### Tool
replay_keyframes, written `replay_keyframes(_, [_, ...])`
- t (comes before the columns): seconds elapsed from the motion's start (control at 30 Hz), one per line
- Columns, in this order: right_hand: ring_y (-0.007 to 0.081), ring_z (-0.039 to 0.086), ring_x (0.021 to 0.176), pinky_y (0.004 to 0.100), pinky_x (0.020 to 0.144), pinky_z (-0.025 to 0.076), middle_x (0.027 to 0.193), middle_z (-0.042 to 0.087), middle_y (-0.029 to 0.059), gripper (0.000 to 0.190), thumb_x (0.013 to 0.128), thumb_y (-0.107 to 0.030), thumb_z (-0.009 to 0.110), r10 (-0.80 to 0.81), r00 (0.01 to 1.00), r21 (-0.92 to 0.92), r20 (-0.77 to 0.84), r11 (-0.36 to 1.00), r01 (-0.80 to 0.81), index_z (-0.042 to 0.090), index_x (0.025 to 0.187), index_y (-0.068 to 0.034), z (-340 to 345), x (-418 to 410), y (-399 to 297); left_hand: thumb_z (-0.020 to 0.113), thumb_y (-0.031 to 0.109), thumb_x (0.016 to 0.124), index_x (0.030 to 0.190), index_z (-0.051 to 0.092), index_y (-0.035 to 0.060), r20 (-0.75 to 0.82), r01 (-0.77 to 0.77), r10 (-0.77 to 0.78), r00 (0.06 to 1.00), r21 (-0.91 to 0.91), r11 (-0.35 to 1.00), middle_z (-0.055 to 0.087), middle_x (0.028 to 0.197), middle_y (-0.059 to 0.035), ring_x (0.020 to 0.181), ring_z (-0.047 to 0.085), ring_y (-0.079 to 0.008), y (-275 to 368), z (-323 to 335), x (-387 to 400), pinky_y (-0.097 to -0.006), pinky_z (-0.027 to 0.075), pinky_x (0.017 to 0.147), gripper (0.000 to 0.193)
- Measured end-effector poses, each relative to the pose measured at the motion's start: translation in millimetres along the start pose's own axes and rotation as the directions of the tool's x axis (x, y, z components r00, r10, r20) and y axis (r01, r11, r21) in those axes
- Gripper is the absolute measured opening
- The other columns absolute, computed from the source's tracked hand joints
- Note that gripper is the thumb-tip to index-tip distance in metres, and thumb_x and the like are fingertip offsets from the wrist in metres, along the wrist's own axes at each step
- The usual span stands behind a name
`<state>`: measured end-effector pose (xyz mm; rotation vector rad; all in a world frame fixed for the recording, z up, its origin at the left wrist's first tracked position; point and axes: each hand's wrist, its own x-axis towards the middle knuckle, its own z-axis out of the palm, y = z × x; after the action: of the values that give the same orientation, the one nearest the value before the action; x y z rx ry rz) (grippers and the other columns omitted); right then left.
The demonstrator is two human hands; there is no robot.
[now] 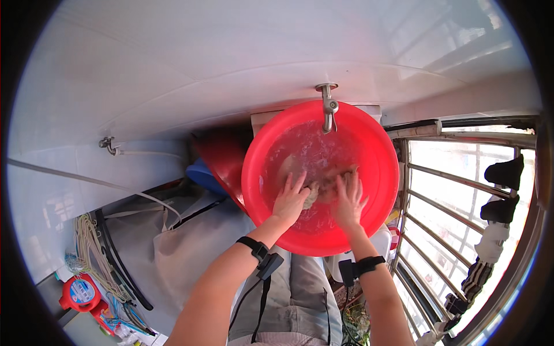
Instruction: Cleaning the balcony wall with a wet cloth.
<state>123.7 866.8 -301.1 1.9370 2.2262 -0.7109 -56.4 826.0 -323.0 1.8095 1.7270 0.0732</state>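
A red plastic basin (320, 248) holds water with a wet, greyish-beige cloth (310, 197) partly under the surface. My left hand (293, 199) is over the left part of the water, thumb against a bunched piece of the cloth, fingers spread. On the right, my right hand (349, 201) rests with spread fingers on another part of the cloth near the water's surface. Whether either hand grips the cloth is hard to see. A metal tap (328, 108) on the wall reaches over the basin's far rim. Both wrists wear black straps with small devices.
To the left are a second wall tap (108, 145) with a hose, a blue basin (205, 177), a grey fabric cover (194, 255), wire hangers (93, 251) and a red-capped container (81, 292). A barred window (450, 207) with hanging socks (504, 171) stands at right.
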Motion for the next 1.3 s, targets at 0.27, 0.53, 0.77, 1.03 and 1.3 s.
replay_keyframes(0.27, [0.0415,0.004,0.141,0.0737,0.102,0.010,0.153,0.011,0.0146,0.066,0.076,-0.025,0.064,-0.003,0.967,-0.117,0.256,0.993,0.034,0.042,0.138,-0.025,61.3,18.5,1.4,0.049,0.006,0.085,0.112,0.057,0.0094,0.028,0.206,-0.206,0.978,-0.002,0.978,0.017,0.151,-0.0140,0.134,0.026,-0.0437,-52.7,84.8,20.1,-0.0456,0.043,0.100,0.028])
replay_keyframes(0.53, [0.0405,0.035,0.129,0.0475,0.103,0.034,0.141,0.036,0.0230,0.057,0.081,-0.032,0.063,-0.090,0.941,0.179,0.327,0.983,0.032,0.047,0.133,-0.013,73.6,30.7,43.7,0.062,0.017,0.081,0.116,0.060,0.0075,0.375,0.181,-0.181,0.909,0.033,0.983,0.027,0.145,-0.0167,0.129,0.033,-0.0382,-37.9,11.3,30.4,-0.0431,0.039,0.102,0.037])
replay_keyframes(0.77, [0.0374,0.039,0.127,0.0466,0.105,0.033,0.138,0.041,0.0168,0.071,0.083,-0.055,0.060,0.251,0.850,0.798,0.463,0.301,-0.523,0.041,0.136,-0.013,16.6,-14.1,16.0,0.065,0.008,0.065,0.129,0.048,0.0007,0.131,-0.043,0.196,0.972,-0.719,0.693,0.027,0.148,-0.0204,0.137,0.028,-0.0321,13.8,-73.1,-23.9,-0.0361,0.031,0.109,0.067])
replay_keyframes(1.03, [0.0248,0.048,0.122,0.0425,0.099,0.042,0.138,0.045,0.0128,0.068,0.088,-0.062,0.043,-0.280,0.744,0.573,0.606,-0.495,-0.653,0.041,0.138,-0.015,-57.7,-26.4,-6.1,0.080,0.028,0.067,0.136,0.038,0.0042,0.148,-0.079,0.318,0.937,-0.793,0.604,0.057,0.119,-0.0158,0.108,0.057,-0.0339,99.8,-169.3,-80.5,-0.0378,0.046,0.090,0.084])
replay_keyframes(1.3, [0.0263,0.057,0.112,0.0418,0.091,0.050,0.128,0.055,0.0093,0.051,0.094,-0.050,0.043,-0.295,0.769,0.659,0.567,-0.398,-0.639,0.049,0.131,-0.015,-96.8,-54.6,-43.4,0.080,0.017,0.072,0.117,0.055,0.0016,0.065,0.048,0.098,0.993,-0.985,0.164,0.064,0.104,-0.0059,0.095,0.061,-0.0131,109.8,-211.8,-100.8,-0.0315,0.050,0.083,0.054])
